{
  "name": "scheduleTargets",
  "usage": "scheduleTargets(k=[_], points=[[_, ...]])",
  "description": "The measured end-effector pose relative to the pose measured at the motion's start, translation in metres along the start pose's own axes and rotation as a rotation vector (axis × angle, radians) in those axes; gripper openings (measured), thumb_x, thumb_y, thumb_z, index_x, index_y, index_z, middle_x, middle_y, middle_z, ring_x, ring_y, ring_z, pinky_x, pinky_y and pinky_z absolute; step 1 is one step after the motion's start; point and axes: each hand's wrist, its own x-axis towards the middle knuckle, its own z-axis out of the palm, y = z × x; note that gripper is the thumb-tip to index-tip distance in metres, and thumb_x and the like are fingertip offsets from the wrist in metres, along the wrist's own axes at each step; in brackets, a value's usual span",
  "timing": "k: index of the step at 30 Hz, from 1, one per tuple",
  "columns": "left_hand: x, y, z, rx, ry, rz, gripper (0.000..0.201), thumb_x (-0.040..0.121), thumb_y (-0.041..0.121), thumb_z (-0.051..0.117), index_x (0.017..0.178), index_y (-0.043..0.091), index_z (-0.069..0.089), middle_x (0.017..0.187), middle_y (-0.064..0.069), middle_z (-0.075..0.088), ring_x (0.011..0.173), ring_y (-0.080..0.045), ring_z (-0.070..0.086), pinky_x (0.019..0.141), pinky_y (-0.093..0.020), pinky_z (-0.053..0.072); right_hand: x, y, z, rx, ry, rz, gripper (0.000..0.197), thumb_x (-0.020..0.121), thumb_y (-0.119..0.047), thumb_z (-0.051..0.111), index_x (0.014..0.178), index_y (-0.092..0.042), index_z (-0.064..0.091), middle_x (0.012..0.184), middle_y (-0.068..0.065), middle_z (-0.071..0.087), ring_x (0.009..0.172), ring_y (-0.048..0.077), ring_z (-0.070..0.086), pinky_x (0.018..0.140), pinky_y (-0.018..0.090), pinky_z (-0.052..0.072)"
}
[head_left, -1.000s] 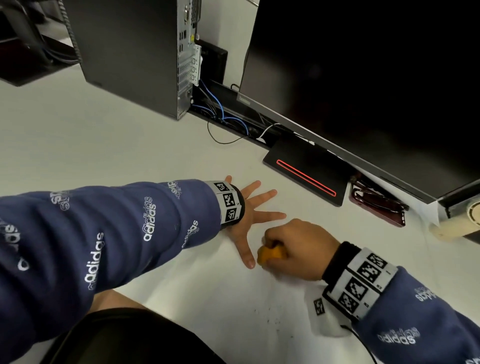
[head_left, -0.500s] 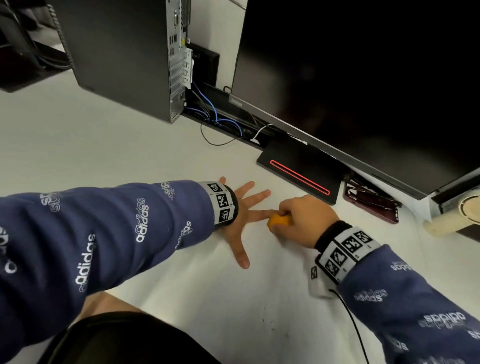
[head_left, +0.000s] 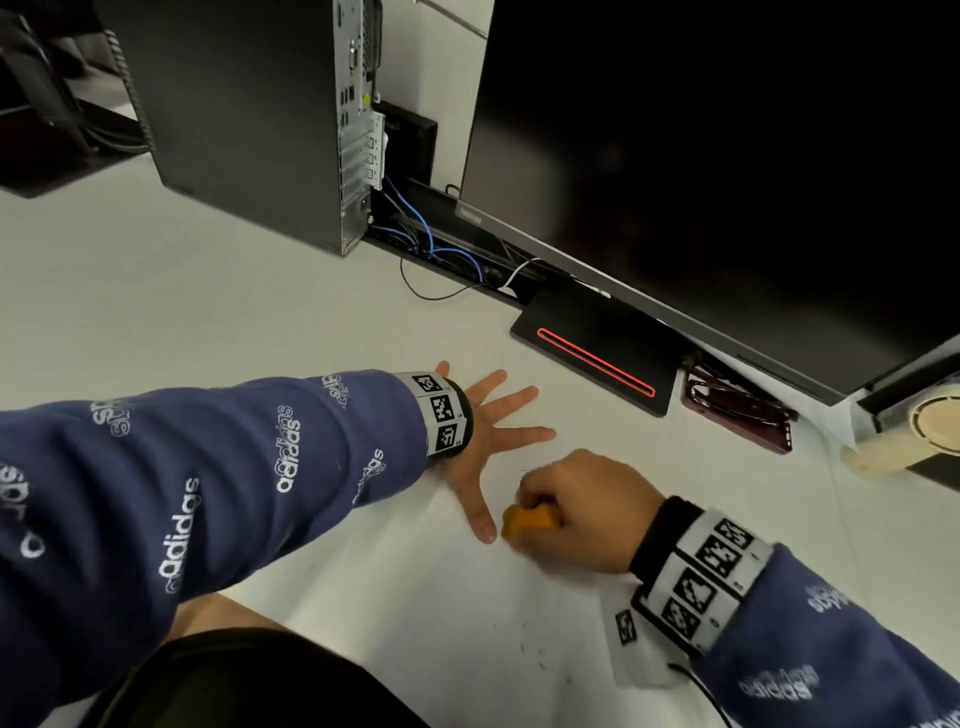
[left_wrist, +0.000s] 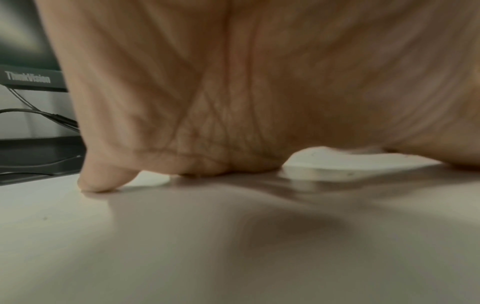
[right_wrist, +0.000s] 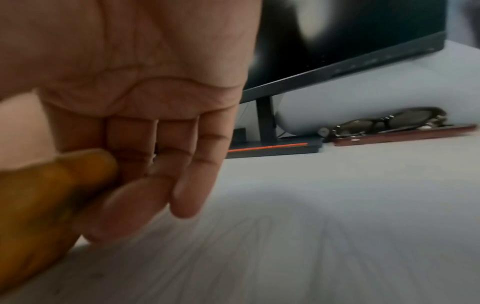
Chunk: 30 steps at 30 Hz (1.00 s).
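Note:
My left hand (head_left: 488, 441) lies flat on the white desk (head_left: 208, 312) with its fingers spread wide, palm down. In the left wrist view the left hand (left_wrist: 233, 92) fills the frame, one fingertip touching the surface. My right hand (head_left: 576, 512) grips a small orange object (head_left: 527, 519), fingers curled round it, right beside the left thumb tip. In the right wrist view that orange object (right_wrist: 46, 185) is blurred at the lower left under the curled fingers (right_wrist: 161, 164). Its shape is mostly hidden.
A dark monitor (head_left: 701, 156) on a black stand with a red line (head_left: 597, 353) stands at the back right. A black computer tower (head_left: 249, 114) with blue cables (head_left: 431, 244) is behind. Glasses on a dark red phone (head_left: 737, 410) and a tape roll (head_left: 914, 431) lie right.
My right hand with the orange object went up toward the left index finger, then came back down beside the left thumb. The left hand stayed spread on the desk.

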Motion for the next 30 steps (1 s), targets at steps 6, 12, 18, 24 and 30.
scheduleTargets(k=[6, 12, 18, 24, 30], points=[[0.001, -0.002, 0.000, -0.028, 0.011, 0.014, 0.139, 0.045, 0.101, 0.064, 0.140, 0.067, -0.033, 0.156, 0.015, -0.050, 0.148, -0.033, -0.040, 0.105, -0.085, -0.014, -0.050, 0.057, 0.004, 0.178, 0.307, 0.297, 0.032, 0.091, -0.055, 0.064, 0.081, -0.025, 0.062, 0.068, -0.006, 0.062, 0.064, 0.011, 0.058, 0.064, 0.034, 0.051], [-0.009, -0.002, 0.000, 0.007, 0.020, 0.081, 0.134, 0.056, 0.100, 0.059, 0.146, 0.059, -0.032, 0.154, 0.015, -0.052, 0.147, -0.033, -0.041, 0.106, -0.085, -0.012, -0.086, 0.052, 0.030, 0.083, 0.236, 0.378, 0.033, 0.097, -0.057, 0.054, 0.092, -0.026, 0.066, 0.081, -0.009, 0.069, 0.075, 0.010, 0.063, 0.070, 0.027, 0.048], [-0.044, 0.024, 0.022, 0.237, 0.069, 0.280, 0.110, 0.089, 0.088, 0.027, 0.161, 0.021, -0.023, 0.165, 0.000, -0.036, 0.151, -0.021, -0.035, 0.117, -0.064, -0.023, -0.078, 0.040, 0.035, 0.024, 0.235, 0.396, 0.045, 0.101, -0.058, 0.046, 0.082, -0.019, 0.059, 0.068, -0.007, 0.056, 0.064, 0.012, 0.052, 0.062, 0.029, 0.034], [-0.080, 0.056, 0.027, 0.161, -0.051, 0.594, 0.098, 0.097, 0.077, 0.030, 0.163, 0.023, -0.018, 0.166, 0.008, -0.031, 0.154, -0.008, -0.025, 0.119, -0.051, -0.026, -0.065, 0.035, 0.031, -0.038, 0.237, 0.388, 0.042, 0.100, -0.056, 0.047, 0.085, -0.019, 0.060, 0.075, -0.005, 0.059, 0.072, 0.019, 0.058, 0.066, 0.032, 0.038], [-0.063, 0.030, 0.009, 0.119, 0.065, 0.160, 0.112, 0.090, 0.087, 0.026, 0.161, 0.016, -0.022, 0.167, -0.008, -0.031, 0.157, -0.019, -0.021, 0.127, -0.046, -0.012, -0.060, 0.037, 0.031, -0.040, 0.231, 0.391, 0.041, 0.100, -0.055, 0.047, 0.079, -0.020, 0.055, 0.072, -0.005, 0.057, 0.067, 0.019, 0.052, 0.066, 0.032, 0.040]])
